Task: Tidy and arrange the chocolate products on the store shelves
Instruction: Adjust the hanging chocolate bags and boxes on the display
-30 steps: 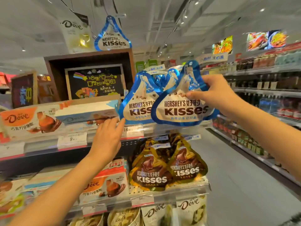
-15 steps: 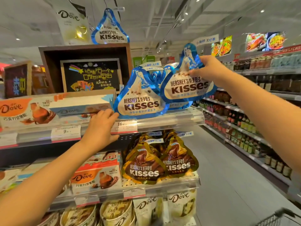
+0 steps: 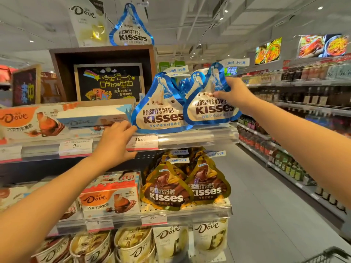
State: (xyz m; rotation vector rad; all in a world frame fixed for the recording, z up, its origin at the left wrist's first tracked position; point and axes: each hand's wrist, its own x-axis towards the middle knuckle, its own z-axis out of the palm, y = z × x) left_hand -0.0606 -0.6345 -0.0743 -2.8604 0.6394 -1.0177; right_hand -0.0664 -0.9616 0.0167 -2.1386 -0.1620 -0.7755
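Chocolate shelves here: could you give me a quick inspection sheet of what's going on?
Surface: top shelf with price tags along its front rail.
Job's things: two blue Kisses bags, right bag overlapping left bag; gold Kisses bags below; Dove boxes to the left.
Clutter: nothing seen.
Hands: right hand pinches the right bag's upper part; left hand rests at the shelf edge beside the left bag.
Cables: nothing seen.
Surroundings: bottle aisle, hanging signs.

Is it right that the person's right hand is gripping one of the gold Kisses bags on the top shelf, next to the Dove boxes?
Not quite. The bag the right hand grips is a blue and white Kisses bag, not a gold one; the gold Kisses bags sit one shelf lower. The head view shows it. The rest holds: it is on the top shelf, next to the Dove boxes.
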